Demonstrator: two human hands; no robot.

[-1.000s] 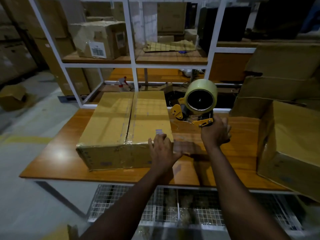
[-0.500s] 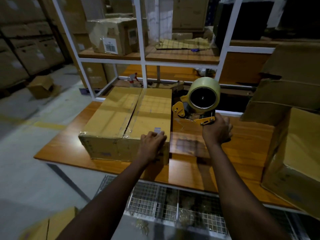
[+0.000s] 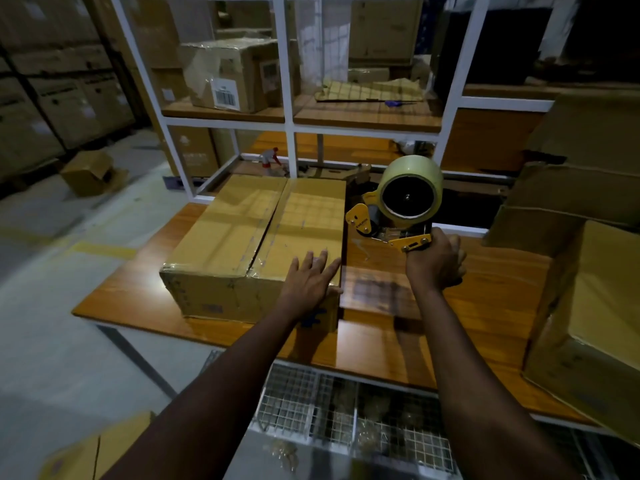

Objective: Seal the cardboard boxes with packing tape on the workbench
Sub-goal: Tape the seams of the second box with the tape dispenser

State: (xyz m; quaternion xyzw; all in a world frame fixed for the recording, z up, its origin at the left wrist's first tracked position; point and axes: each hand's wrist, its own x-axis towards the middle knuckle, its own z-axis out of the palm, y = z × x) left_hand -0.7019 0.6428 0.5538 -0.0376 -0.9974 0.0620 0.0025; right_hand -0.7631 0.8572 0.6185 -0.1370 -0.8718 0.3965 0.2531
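Note:
A closed cardboard box [image 3: 242, 237] lies on the wooden workbench [image 3: 467, 306], with clear tape along its centre seam. My left hand [image 3: 308, 282] rests flat, fingers straight, on the box's near right corner. My right hand [image 3: 434, 263] grips the handle of a yellow tape dispenser [image 3: 398, 209] carrying a pale tape roll, held upright just right of the box. A stretch of clear tape [image 3: 374, 289] runs from the box's right edge toward the dispenser.
More cardboard boxes [image 3: 588, 323] stand at the bench's right end and stack behind it. A white-framed shelf [image 3: 291, 126] with a labelled box and flattened cardboard rises behind the bench. Wire mesh baskets [image 3: 346, 410] sit below the front edge. Another box [image 3: 90, 171] lies on the floor at left.
My left hand went from curled over the box's near corner to flat on its top. The right hand and dispenser stay just right of the box. The view shifted left.

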